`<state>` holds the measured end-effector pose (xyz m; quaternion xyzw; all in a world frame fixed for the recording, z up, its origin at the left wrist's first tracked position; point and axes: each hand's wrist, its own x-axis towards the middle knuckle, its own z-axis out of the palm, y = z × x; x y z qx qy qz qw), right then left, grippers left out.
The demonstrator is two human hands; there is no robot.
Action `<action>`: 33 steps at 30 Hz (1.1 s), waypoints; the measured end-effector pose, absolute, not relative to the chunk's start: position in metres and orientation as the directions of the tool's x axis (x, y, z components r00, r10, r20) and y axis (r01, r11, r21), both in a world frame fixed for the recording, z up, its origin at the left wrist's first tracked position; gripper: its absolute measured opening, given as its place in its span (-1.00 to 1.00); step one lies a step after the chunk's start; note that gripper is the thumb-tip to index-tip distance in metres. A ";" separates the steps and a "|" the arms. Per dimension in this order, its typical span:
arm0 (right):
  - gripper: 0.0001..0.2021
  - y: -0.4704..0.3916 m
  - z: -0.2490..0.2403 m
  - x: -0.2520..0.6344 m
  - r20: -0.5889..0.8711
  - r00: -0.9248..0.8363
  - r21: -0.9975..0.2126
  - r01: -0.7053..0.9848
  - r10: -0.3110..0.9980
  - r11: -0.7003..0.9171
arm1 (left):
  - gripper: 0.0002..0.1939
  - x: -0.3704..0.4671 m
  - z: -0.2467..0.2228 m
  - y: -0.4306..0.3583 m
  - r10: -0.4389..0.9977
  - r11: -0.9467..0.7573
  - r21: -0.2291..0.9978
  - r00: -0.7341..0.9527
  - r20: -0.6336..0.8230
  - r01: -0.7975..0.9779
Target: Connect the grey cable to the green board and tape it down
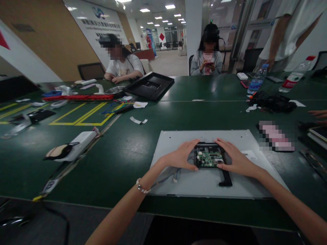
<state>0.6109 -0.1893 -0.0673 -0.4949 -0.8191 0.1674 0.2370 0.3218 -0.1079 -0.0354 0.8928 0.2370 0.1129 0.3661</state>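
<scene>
A flat light-grey panel [194,189] lies on the green table in front of me. On it sits a black plastic housing [226,177] with a green circuit board [208,159] inside. My left hand [182,154] grips the housing's left side, thumb at the near corner and fingers at the far one. Around the right side, my right hand [233,156] holds it the same way, its thumb by the near right corner of the board. An arm of the housing sticks out toward me. Thin cables [176,174] run from under my left hand across the panel.
A power strip [80,146] lies at left. Farther back are a black frame [150,85], wires and paper scraps [138,120]. On the right are a phone [276,136], black bundled material [273,102] and two bottles [258,80]. People are across the table; another person's hand shows at right.
</scene>
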 end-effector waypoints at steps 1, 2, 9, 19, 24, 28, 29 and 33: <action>-0.14 -0.189 -0.067 0.610 0.222 -0.399 -0.509 0.730 0.889 0.455 | 0.20 0.321 -0.036 -0.108 0.505 -0.623 0.703 0.862 0.028 0.342; -0.15 -0.189 -0.066 0.610 0.220 -0.401 -0.510 0.730 0.889 0.455 | 0.21 0.320 -0.036 -0.108 0.504 -0.628 0.698 0.864 0.025 0.346; -0.23 -0.190 -0.065 0.613 0.202 -0.377 -0.566 0.708 0.904 0.422 | 0.02 0.299 -0.019 -0.085 0.532 -0.642 0.639 0.846 -0.025 0.423; -0.27 -0.189 -0.069 0.615 0.200 -0.339 -0.636 0.669 0.919 0.386 | -0.54 0.181 -0.032 0.033 0.911 -0.217 0.218 0.117 0.397 0.951; -0.28 -0.189 -0.071 0.616 0.185 -0.317 -0.654 0.667 0.930 0.357 | -0.56 0.157 -0.053 0.044 0.937 0.013 0.138 -0.060 0.345 0.990; -0.28 -0.188 -0.072 0.614 0.184 -0.322 -0.641 0.677 0.929 0.362 | -0.57 0.157 -0.055 0.040 0.957 0.099 0.062 -0.112 0.268 0.993; -0.28 -0.189 -0.072 0.614 0.183 -0.326 -0.636 0.680 0.927 0.365 | -0.58 0.158 -0.054 0.040 0.956 0.101 0.031 -0.106 0.273 0.994; -0.29 -0.190 -0.071 0.613 0.194 -0.337 -0.620 0.686 0.921 0.381 | -0.61 0.163 -0.044 0.041 0.960 0.090 -0.103 -0.059 0.272 0.991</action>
